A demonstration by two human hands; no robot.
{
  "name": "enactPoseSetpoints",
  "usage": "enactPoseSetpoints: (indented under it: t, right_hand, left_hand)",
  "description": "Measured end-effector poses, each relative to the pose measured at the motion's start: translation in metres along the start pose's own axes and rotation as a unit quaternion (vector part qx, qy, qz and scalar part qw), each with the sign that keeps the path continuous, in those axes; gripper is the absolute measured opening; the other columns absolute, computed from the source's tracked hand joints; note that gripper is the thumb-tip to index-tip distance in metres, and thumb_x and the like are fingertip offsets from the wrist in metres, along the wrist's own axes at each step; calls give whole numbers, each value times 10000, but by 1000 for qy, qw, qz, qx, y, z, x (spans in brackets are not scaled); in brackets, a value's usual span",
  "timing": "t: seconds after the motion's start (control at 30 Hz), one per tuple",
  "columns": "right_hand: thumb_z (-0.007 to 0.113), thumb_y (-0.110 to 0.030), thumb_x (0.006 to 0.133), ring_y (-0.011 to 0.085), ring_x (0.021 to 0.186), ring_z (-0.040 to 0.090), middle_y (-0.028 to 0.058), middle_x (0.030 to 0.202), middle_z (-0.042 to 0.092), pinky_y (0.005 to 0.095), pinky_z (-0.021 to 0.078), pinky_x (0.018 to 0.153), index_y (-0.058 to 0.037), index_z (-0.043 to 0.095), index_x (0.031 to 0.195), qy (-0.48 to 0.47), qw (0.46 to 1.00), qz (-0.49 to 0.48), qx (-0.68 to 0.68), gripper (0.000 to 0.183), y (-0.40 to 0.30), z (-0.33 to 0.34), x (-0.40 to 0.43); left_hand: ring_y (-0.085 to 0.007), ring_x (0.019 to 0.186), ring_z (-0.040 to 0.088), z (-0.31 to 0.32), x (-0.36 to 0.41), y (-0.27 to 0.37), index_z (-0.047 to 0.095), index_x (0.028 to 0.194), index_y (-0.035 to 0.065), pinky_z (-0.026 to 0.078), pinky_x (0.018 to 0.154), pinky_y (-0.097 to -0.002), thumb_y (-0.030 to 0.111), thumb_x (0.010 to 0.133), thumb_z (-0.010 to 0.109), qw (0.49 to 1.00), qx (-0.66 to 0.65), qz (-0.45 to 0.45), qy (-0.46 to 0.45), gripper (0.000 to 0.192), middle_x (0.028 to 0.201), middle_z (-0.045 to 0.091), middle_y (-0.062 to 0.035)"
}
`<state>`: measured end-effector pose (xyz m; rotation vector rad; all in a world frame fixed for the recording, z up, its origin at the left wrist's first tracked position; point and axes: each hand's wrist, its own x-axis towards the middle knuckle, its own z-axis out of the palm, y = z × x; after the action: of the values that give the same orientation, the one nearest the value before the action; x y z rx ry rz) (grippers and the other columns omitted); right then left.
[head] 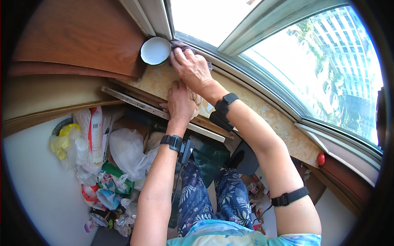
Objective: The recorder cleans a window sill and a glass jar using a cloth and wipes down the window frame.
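My right hand (192, 69) presses a dark greyish cloth (182, 45) against the window-side edge of a yellow marbled sill (157, 77). Its fingertips are beside a round white jar lid (156, 50), which lies in the corner by the wooden panel. Closer to me, my left hand (181, 103) rests at the sill's front edge with its fingers curled over. A beige textured cloth (195, 103) lies under and beside that hand, partly hidden by it. Both wrists wear black straps with small devices.
A reddish-brown wooden panel (83, 33) bounds the left side, and the window frame (261, 67) runs along the far side. A small red object (321, 159) sits at the sill's right end. Below the sill are plastic bags (127, 150), a cardboard box and assorted packaging.
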<state>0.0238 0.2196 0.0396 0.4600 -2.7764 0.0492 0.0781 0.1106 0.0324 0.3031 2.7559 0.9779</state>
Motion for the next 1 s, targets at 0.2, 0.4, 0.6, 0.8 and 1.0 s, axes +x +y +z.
enactPoseSetpoints:
  t: [0.2, 0.4, 0.6, 0.8, 1.0]
  right_hand:
    - [617, -114, 809, 256, 896, 584, 61, 1218, 605, 350, 545, 649, -81, 582, 1302, -64, 995, 48, 64, 496, 25, -10, -41]
    - [604, -112, 816, 247, 873, 586, 57, 1133, 606, 345, 541, 607, -81, 591, 1270, -38, 989, 142, 24, 455, 48, -51, -137]
    - [629, -66, 776, 271, 821, 635, 66, 1112, 684, 355, 559, 655, -102, 663, 1196, -37, 966, 247, -65, 423, 99, -100, -281]
    - [611, -78, 822, 272, 817, 617, 46, 1148, 691, 371, 564, 664, -120, 691, 1175, -29, 919, 374, -121, 364, 127, -124, -379]
    - [579, -60, 846, 296, 847, 637, 140, 1044, 678, 389, 561, 691, -22, 666, 1064, -46, 865, 491, -88, 238, 117, -126, -379]
  left_hand:
    - [-456, 1042, 561, 4, 3, -2, 551, 1117, 65, 477, 898, -504, -15, 769, 657, 999, -11, -21, -24, 373, 1093, 560, -240]
    - [-416, 1038, 586, 3, 2, -20, 582, 1093, 61, 486, 890, -477, -48, 697, 653, 1000, -13, 22, -9, 417, 1067, 612, -198]
    - [-400, 1083, 594, -1, 4, -9, 566, 1138, 82, 489, 899, -447, 2, 722, 694, 999, 30, -15, -19, 442, 1130, 625, -190]
    - [-380, 1043, 635, 6, 7, -19, 536, 1171, 49, 511, 885, -454, 55, 641, 840, 998, 47, -28, -33, 610, 1096, 644, -226]
    - [-364, 1058, 620, 78, -45, 71, 537, 1155, 65, 524, 900, -458, 101, 596, 897, 989, 69, 55, -115, 666, 1125, 609, -190]
